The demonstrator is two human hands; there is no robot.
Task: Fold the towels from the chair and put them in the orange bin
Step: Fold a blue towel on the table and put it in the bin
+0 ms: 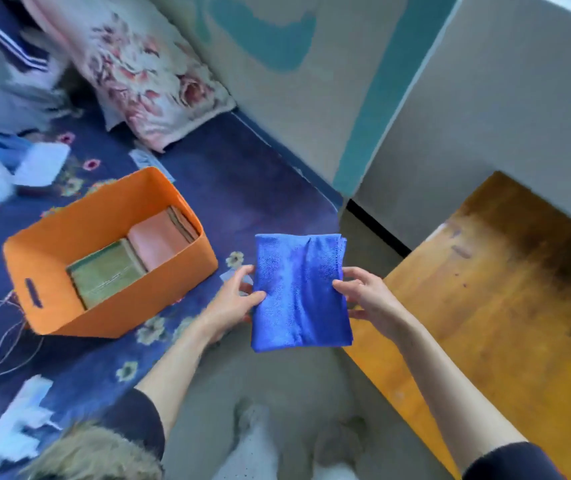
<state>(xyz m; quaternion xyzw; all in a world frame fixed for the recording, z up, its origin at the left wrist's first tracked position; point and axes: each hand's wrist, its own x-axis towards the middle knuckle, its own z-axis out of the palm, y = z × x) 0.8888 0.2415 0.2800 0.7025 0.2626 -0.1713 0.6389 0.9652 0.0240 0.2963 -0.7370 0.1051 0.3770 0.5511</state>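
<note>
Folded bright-blue microfibre towel (299, 292), roughly rectangular, held in the air between both hands, above grey floor, between the bin and the wooden seat

Left hand (233, 299) pinches the towel's left edge, thumb on top, fingers curled beneath. Right hand (363, 299) grips the right edge, thumb on the top face, fingers curled under

Open-topped orange rectangular bin (110, 258) with a slot handle sits to the left on a dark-blue floral carpet (242, 174), well apart from the blue towel. Inside: a folded green towel (107, 271) and a folded pink towel (157, 242), side by side

Worn yellow-brown wooden chair seat (491, 306) lies just right of the right hand

Floral pink cushion (138, 64) leans at the wall, far side
</note>
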